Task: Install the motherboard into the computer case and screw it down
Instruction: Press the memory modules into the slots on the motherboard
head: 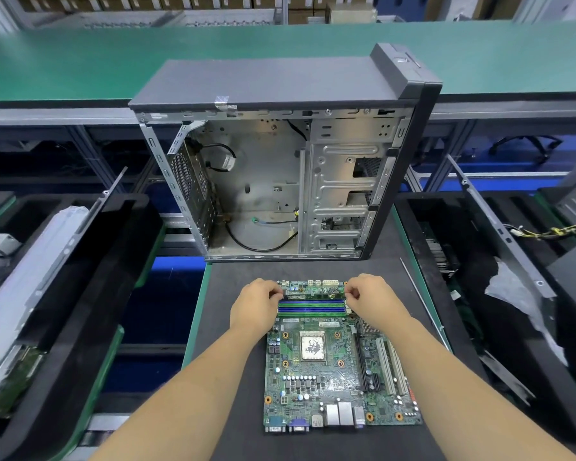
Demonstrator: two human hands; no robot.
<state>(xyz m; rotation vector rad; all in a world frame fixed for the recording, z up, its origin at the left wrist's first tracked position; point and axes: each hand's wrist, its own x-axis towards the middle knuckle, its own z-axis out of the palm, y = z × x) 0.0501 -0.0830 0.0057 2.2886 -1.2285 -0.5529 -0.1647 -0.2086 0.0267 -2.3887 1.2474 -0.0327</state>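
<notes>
A green motherboard [326, 371] lies flat on the dark mat in front of me, its rear ports toward me and its blue and green memory slots [311, 307] at the far end. My left hand [255, 306] has curled fingers at the left ends of the slots. My right hand [373, 302] has curled fingers at their right ends. What the fingertips hold is hidden. The grey computer case [280, 181] stands beyond the board with its open side facing me, showing a bare metal tray with loose black cables.
The dark mat [233, 344] covers a narrow bench. Black foam trays [90, 294] with parts stand left and right [499, 294]. A thin metal rod [419, 299] lies at the mat's right edge. A green conveyor [80, 61] runs behind the case.
</notes>
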